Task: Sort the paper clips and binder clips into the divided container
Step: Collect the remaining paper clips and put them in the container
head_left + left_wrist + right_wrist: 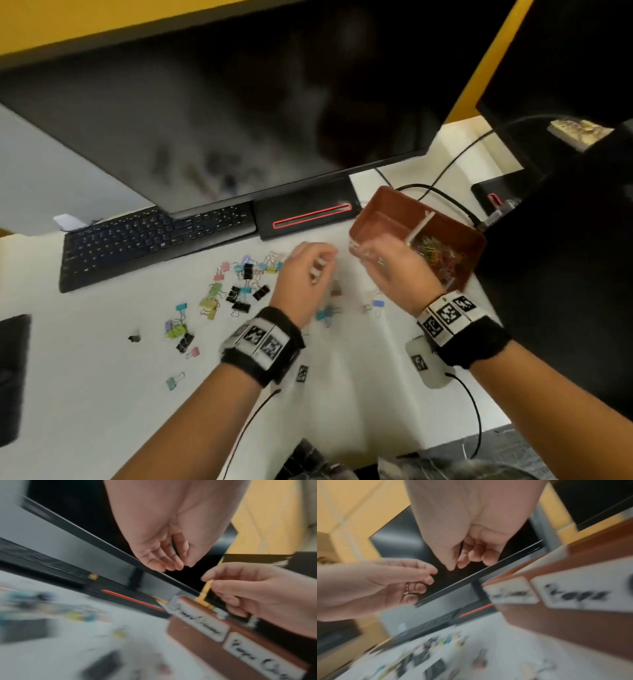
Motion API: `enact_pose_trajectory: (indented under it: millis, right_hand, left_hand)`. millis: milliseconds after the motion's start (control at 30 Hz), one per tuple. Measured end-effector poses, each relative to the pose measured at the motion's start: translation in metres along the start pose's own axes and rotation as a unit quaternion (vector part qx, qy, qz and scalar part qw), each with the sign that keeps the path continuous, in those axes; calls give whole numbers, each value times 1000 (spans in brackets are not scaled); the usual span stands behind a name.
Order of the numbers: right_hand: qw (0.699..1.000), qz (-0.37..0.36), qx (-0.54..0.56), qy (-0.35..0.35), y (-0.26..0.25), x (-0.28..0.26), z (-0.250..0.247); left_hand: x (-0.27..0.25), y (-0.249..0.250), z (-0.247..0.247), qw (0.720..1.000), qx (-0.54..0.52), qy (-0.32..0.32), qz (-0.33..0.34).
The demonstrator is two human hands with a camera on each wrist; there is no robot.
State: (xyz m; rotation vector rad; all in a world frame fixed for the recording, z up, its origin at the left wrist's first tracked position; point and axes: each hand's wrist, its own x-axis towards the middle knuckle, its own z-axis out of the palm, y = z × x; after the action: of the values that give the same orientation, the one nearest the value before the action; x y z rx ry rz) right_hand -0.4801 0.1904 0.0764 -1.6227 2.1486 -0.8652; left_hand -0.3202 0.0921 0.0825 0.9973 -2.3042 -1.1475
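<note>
A brown divided container (376,202) stands at the right of the white desk, and coloured paper clips (438,253) lie in its right compartment beside the pale divider (419,228). Several binder clips (239,291) are scattered left of centre. My left hand (317,270) hovers above the desk with curled fingers meeting the thumb (186,566). A thin gold metal piece shows at those fingers (406,590); clip or ring, I cannot tell. My right hand (368,253) hangs at the container's near left corner, thumb and forefinger tips together (455,567), nothing seen between them. All views are blurred.
A black keyboard (154,240) and a large monitor (222,120) with its base (308,212) stand behind the clips. Cables (445,192) run behind the container. A second dark screen (565,240) rises at the right. Two handwritten labels (200,626) sit on the container's front wall (197,649).
</note>
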Motion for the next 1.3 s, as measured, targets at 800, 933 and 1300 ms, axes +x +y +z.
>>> enact_pose_trajectory:
  millis: [800,933,1300]
  right_hand:
    - [977,101,-112,-148,-65,11,138]
    - [985,60,-105,-121,-72,-3,136]
    - [948,132,-104,-271,-83,-33,169]
  left_hand:
    - [-51,-207,-138,962,95,17,-256]
    - [-62,-215,-155,960,120,41,-251]
    - [-35,-188,-122,927,314,-91,-183]
